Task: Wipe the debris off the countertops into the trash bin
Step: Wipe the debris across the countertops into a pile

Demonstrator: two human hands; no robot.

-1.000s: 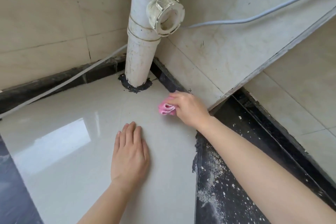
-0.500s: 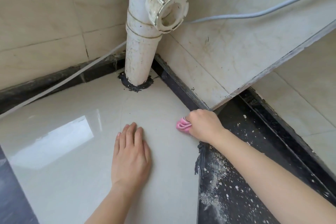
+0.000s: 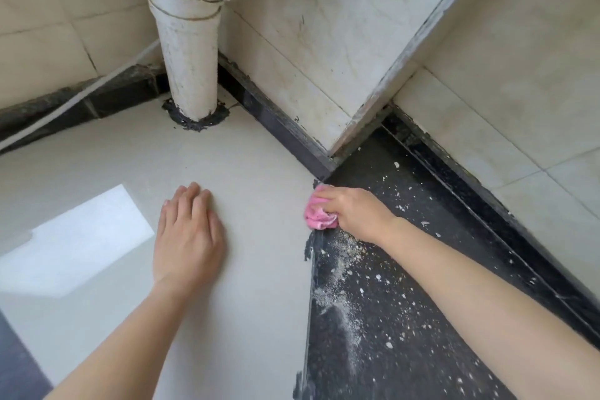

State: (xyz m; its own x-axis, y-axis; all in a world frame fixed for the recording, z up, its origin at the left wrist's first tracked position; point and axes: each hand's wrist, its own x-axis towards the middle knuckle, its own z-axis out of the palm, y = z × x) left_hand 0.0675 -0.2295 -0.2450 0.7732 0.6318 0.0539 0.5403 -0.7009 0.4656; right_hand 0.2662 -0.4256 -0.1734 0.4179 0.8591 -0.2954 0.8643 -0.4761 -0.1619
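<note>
A right hand (image 3: 355, 213) clutched a bunched pink cloth (image 3: 317, 215) at the seam between pale tile and the dark, speckled countertop (image 3: 406, 318); its fingertips were hidden. The left hand (image 3: 188, 237) lay flat, fingers straight. No bin appeared.

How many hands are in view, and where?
2. The left hand lies flat on the pale glossy tile surface; the right hand grips a crumpled pink cloth at the edge of the dusty black stone surface.

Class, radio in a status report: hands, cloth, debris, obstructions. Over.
Right hand grips pink cloth at edge of dark counter. Left hand flat on pale counter. Debris strewn over dark counter. No bin in view, nothing blocking.
</note>
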